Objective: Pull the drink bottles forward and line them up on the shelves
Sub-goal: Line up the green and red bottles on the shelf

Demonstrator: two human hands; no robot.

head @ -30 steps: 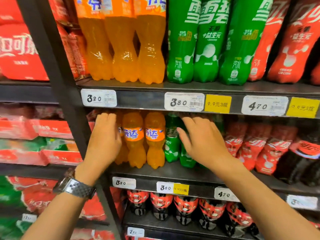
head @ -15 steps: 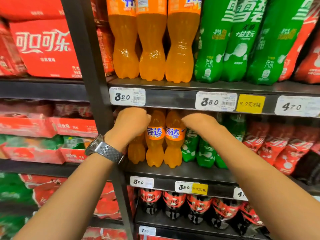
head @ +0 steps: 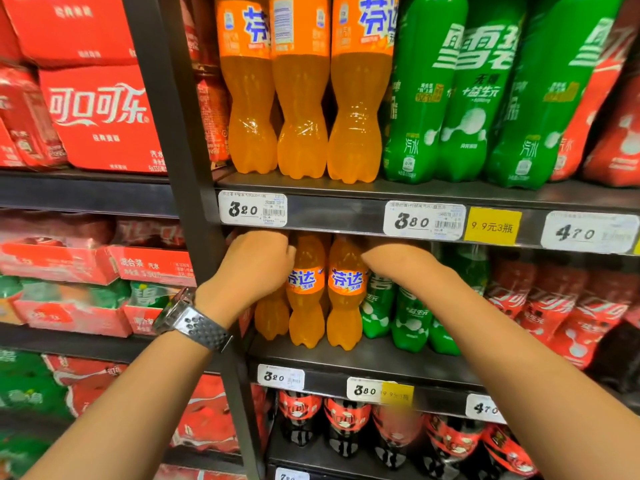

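Both hands have reached deeper under the 3.20 price tag since a second ago, so pulling forward is under way. The left hand curls round a hidden orange bottle; the right hand reaches behind the green bottles, fingers unseen. The bottles are glossy, waisted plastic on a dark metal shelf.

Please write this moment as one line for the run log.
stage: reaching into middle shelf | left hand: on leftmost orange bottle | right hand: over green bottles, grip hidden | two orange bottles: upright, not pulled forward
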